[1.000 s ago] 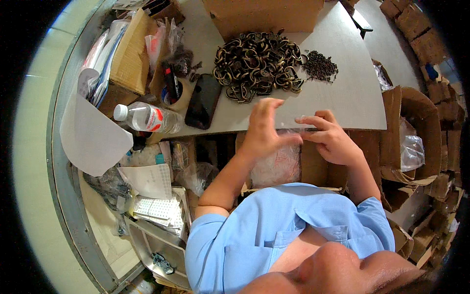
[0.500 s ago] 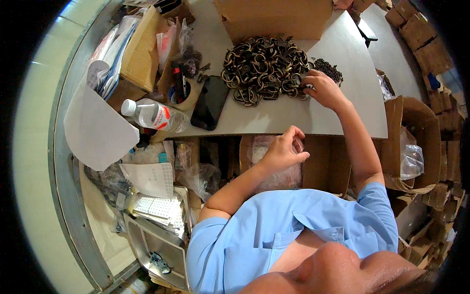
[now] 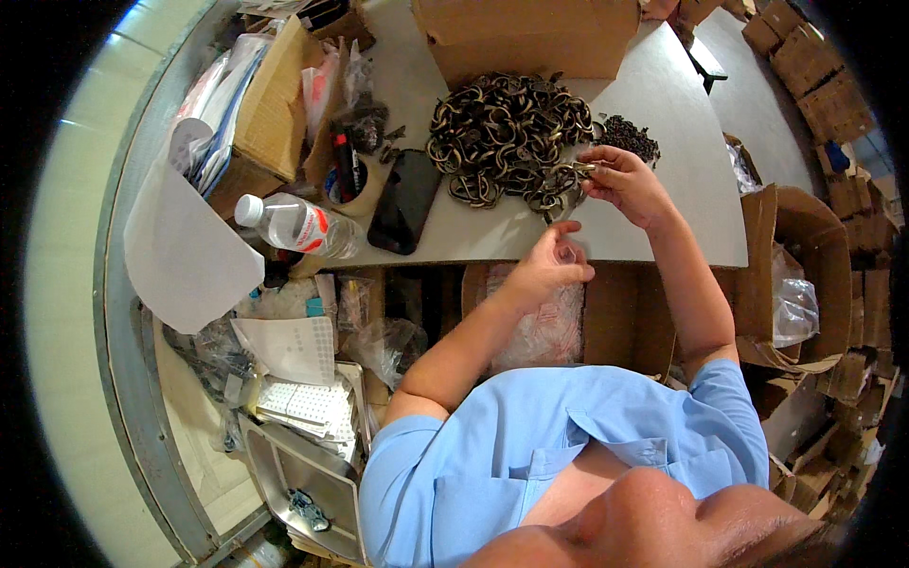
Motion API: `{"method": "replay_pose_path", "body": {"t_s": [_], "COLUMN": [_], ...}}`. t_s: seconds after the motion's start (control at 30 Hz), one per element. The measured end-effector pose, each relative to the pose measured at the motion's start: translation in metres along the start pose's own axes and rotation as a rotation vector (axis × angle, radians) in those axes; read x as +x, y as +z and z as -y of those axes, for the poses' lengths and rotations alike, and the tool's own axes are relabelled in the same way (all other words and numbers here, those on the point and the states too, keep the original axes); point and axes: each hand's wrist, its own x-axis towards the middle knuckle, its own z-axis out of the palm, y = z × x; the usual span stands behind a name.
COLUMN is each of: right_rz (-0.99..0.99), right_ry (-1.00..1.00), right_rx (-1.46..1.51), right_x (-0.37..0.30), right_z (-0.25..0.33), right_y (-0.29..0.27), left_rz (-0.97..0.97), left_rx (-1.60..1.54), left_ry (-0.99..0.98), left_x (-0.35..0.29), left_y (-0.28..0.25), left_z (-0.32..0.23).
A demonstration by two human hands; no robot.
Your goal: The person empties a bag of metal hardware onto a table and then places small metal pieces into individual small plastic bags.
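The right hand [image 3: 627,186] has thumb and fingers pinching a metal buckle [image 3: 585,171], which juts left from the fingertips; its long axis is too small to tell. The buckle pile [image 3: 507,133] spreads left of those fingers, small dark bits [image 3: 630,139] just beyond them. Nearer the body, the left hand [image 3: 547,269] curls its fingers toward its thumb around clear plastic [image 3: 567,254]; I cannot tell whether they grip it.
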Motion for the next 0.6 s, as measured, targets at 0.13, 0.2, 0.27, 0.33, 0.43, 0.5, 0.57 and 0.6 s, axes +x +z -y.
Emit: {"method": "replay_pose_path", "body": {"t_s": [0.13, 0.2, 0.27, 0.33, 0.43, 0.5, 0.57, 0.6], "right_rz": [-0.08, -0.11, -0.146, -0.159, -0.198, -0.183, -0.167, -0.186], "right_ry": [-0.43, -0.475, -0.392, -0.346, -0.296, -0.057, -0.01, -0.006], "right_rx": [-0.712, -0.66, -0.416, -0.262, -0.016, 0.384, 0.495, 0.518], "right_x": [0.0, -0.004, -0.013, -0.022, -0.026, -0.03, -0.029, -0.028], "right_z": [-0.022, -0.029, -0.031, -0.037, -0.044, -0.046, -0.048, -0.048], "right_y": [0.0, 0.003, 0.009, 0.002, -0.007, -0.01, -0.012, -0.01], "left_rz": [0.004, -0.026, -0.055, -0.081, -0.055, -0.036, -0.019, 0.008], "left_rx": [-0.298, -0.299, -0.302, -0.27, -0.238, -0.154, -0.07, -0.01], "left_ry": [-0.033, -0.033, -0.038, -0.032, 0.033, 0.057, 0.083, 0.085], "left_x": [0.006, 0.007, 0.004, -0.001, 0.003, 0.005, 0.007, 0.009], "left_y": [-0.007, -0.009, -0.007, 0.0, -0.004, -0.001, 0.002, 0.002], "left_z": [-0.008, -0.006, -0.012, -0.017, -0.006, -0.004, -0.002, -0.002]}}
